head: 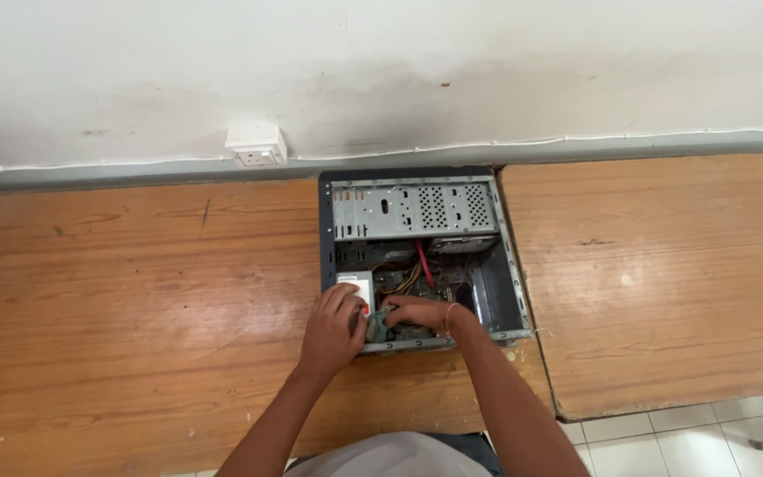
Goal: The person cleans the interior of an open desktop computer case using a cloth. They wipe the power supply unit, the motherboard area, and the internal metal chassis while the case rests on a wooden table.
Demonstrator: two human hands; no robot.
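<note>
An open desktop computer case [509, 265] lies on its side on a wooden table [134, 291], against the wall. Inside it are a perforated metal drive cage [412, 210], coloured wires with a red cable [421, 263], and a grey power supply box [357, 284] at the near left. My left hand [333, 329] rests on the near edge of the case, over the power supply. My right hand [417, 312] reaches inside the case and grips a greenish cloth [377, 325] pressed between both hands.
A white wall socket [256, 146] sits on the wall behind the table, left of the case. A second wooden table [664, 274] adjoins on the right. White tiled floor [699, 437] shows at the lower right.
</note>
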